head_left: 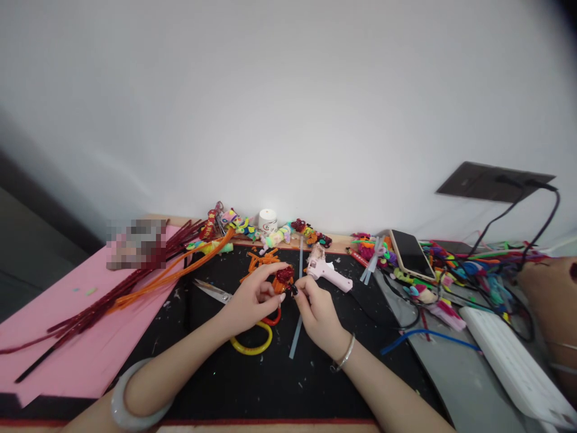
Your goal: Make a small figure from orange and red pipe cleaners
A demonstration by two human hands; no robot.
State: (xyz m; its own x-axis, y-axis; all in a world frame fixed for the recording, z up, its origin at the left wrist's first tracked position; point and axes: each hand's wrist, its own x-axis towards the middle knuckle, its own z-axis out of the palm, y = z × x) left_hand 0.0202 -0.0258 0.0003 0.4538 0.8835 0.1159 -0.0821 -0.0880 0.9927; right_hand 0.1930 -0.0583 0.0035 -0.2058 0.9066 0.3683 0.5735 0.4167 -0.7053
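In the middle of the head view, my left hand (252,300) grips a small craft figure (285,276) of dark red tinsel and orange pipe cleaner. My right hand (318,307) is closed in a pinch on a small black piece (293,289) at the figure's lower right side; its exact shape is too small to tell. Scissors (252,346) with yellow and red handles lie under my left hand. A clear glue stick (296,331) lies beside my right hand, and a pale pink glue gun (331,273) rests just behind it.
Cut orange pipe cleaner pieces (259,260) lie on the black mat (216,385). Long dark red pipe cleaners (112,300) cross pink board (49,325) at left. A white paper roll (267,221) stands by the wall. Right are a phone (411,255), a white power strip (509,361) and cables.
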